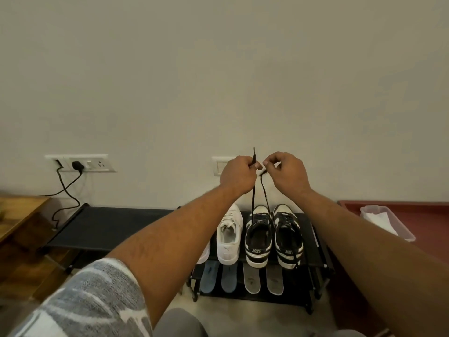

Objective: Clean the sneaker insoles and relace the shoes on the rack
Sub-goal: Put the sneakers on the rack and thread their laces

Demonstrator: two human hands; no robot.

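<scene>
Both hands are raised over the right half of the black two-tier fabric-and-tube shoe rack (116, 224). The left hand (239, 175) pinches one end of the thin black shoelace (253, 198) in curled fingers, with the tip poking up above the knuckles. The right hand (288, 173) pinches the other end between thumb and forefinger, its remaining fingers curled in. The two hands are near each other but not touching, at about the same height. Key relation: the laced black-and-white low-top sneaker (258, 239) sits straight below the fingers on the top shelf. Both strands run nearly vertical and taut, spreading slightly as they descend to its upper eyelets. The sneaker's long axis runs front edge to back edge, heel toward the person and toe toward the wall. Neither hand is clearly nearer; the shoe lies between them. Its matching black-and-white sneaker (288, 239) stands just beside it toward the right edge, with a loose lace trailing over the heel. A white sneaker (229, 234) stands on the other side. On the lower shelf lie two blue foam insoles (229, 278) and two grey insoles (251, 279), lengthwise front to back. Judgement: the ends are being evened, and the next crossing needs slack fed downward.
</scene>
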